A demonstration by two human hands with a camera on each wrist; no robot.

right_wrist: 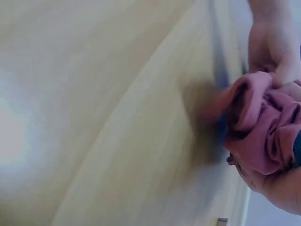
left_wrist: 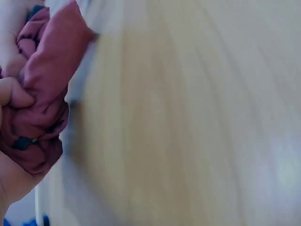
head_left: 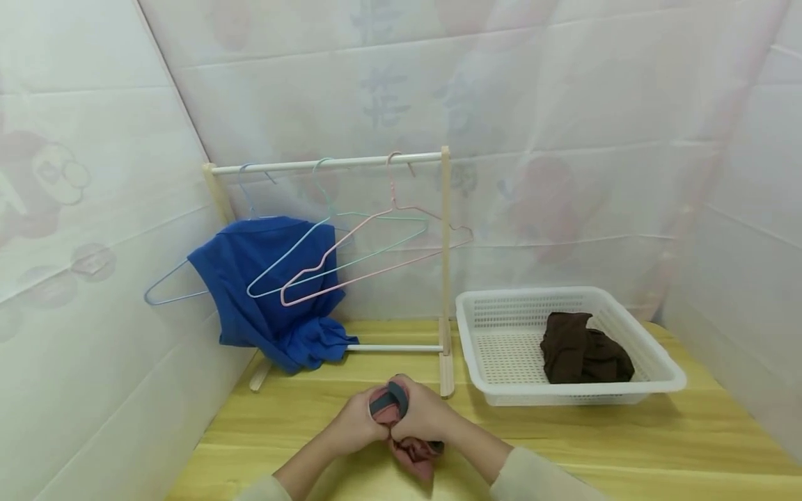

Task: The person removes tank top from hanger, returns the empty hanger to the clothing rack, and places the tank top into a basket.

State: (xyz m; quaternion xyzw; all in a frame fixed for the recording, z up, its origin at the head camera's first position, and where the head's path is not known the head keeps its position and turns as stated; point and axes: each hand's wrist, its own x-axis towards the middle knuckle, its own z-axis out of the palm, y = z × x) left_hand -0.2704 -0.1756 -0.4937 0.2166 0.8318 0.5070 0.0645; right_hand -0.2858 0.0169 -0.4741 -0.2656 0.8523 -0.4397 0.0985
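While a bunched pink cloth [head_left: 421, 470] is held over the surface [head_left: 282, 424], the left hand [head_left: 358, 419] and right hand [head_left: 427, 412] grip it, close together. Beyond the left hand, a blue garment [head_left: 266, 278] hangs on a rack [head_left: 446, 250]; beyond the right hand, off to its right, brown cloth [head_left: 579, 351] lies in a white basket [head_left: 526, 394].

Had 3 hangers [head_left: 392, 198], 1 rack [head_left: 446, 264], 1 basket [head_left: 576, 390], 1 table [head_left: 626, 438], and cloth-wise 3 total: 1 blue cloth [head_left: 253, 289], 1 brown cloth [head_left: 583, 353], 1 pink cloth [head_left: 413, 459]. Oh and 2 hands [head_left: 357, 423] [head_left: 427, 414].
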